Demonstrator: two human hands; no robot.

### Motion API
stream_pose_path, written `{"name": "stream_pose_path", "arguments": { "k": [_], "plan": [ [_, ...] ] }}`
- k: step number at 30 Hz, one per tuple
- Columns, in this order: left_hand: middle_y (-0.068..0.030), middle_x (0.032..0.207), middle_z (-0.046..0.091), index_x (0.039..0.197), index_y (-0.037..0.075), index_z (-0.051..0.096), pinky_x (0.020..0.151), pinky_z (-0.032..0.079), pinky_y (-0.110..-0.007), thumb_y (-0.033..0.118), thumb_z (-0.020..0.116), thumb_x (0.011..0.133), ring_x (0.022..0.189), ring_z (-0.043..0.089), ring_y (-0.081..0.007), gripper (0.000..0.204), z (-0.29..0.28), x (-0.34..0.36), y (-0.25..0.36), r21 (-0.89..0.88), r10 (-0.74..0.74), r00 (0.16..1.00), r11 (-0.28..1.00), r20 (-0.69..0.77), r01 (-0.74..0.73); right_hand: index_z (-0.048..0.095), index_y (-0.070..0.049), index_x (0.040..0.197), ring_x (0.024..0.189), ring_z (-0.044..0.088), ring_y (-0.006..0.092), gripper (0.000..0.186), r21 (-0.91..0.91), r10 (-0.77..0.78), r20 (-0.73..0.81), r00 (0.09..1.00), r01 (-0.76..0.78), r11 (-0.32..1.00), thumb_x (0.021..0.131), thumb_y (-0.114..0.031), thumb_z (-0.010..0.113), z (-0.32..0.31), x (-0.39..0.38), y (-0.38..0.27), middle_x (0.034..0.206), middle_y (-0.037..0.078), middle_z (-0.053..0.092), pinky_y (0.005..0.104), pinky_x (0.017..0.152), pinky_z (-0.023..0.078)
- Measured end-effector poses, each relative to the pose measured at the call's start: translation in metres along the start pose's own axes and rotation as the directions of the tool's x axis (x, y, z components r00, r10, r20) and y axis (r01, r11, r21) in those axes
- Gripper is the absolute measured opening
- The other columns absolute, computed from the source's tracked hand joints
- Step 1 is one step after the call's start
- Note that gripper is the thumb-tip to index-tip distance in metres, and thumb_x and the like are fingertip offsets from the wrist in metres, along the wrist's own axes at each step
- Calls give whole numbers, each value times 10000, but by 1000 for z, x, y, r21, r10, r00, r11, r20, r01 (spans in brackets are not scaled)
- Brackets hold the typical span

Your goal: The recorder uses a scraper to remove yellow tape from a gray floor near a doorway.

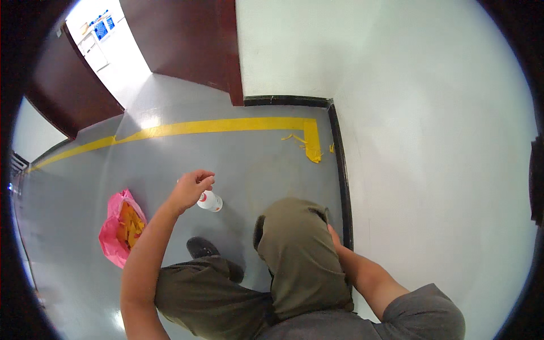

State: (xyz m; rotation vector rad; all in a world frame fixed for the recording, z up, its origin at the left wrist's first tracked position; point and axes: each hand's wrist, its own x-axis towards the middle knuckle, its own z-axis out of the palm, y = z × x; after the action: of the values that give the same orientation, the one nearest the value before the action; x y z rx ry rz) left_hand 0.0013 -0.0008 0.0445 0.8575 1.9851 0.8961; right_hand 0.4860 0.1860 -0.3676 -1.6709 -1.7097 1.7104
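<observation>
The white bottle (211, 202) with red near its neck is the landmark, over the gray floor (243, 175). The left hand (195, 190) overlaps the bottle's top, its grip narrow with fingers curled; whether it holds or merely hovers over the bottle, I cannot tell. Right of the bottle and nearer the body, the right hand (335, 234) lies against the raised knee (294, 226); its fingers are hidden, so its grip cannot be told. Left of the bottle sits a pink bag (113, 238) of yellow scraps (131, 225); beyond the bottle runs yellow tape (226, 125), crumpled at its right end.
</observation>
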Motion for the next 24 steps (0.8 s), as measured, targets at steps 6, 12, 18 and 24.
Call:
{"name": "stream_pose_path", "arguments": {
  "k": [6, 12, 18, 24],
  "plan": [
    [-110, 972, 638, 1166, -31, 550, 779, 478, -299, 203, 540, 898, 860, 615, -169, 357, -3, -7, -11, 45, 10, 1000, 999, -18, -9, 342, -100, 1366, 1052, 559, 375, 667, -265, -62, 4, 998, 61, 962, 806, -358, 594, 8, -59, -96, 1168, 226, 562, 426, 893, 433],
    [-119, 947, 658, 1104, -20, 595, 789, 479, -302, 213, 558, 870, 854, 625, -171, 333, -3, -4, -18, 47, 27, 998, 999, -57, -25, 333, -132, 1377, 1078, 533, 396, 610, -398, -90, 38, 995, 98, 912, 846, -350, 538, 6, -61, -110, 1191, 225, 547, 440, 914, 414],
    [-117, 949, 655, 1118, -23, 582, 797, 467, -291, 203, 550, 881, 866, 622, -165, 329, -6, 2, -17, -21, -8, 999, 1000, -39, 7, 329, -148, 1382, 1069, 529, 407, 581, -235, -44, 108, 993, 68, 970, 873, -368, 503, 17, 13, -78, 1191, 232, 542, 440, 897, 419],
    [-110, 957, 646, 1124, -37, 571, 818, 454, -277, 194, 540, 892, 896, 613, -158, 328, -7, -2, -24, -64, -100, 993, 993, -70, 95, 315, -105, 1393, 690, 570, 277, 594, -351, -92, 26, 995, 95, 931, 876, -332, 501, 55, 89, -203, 907, 159, 571, 373, 601, 452]
  ]
}}
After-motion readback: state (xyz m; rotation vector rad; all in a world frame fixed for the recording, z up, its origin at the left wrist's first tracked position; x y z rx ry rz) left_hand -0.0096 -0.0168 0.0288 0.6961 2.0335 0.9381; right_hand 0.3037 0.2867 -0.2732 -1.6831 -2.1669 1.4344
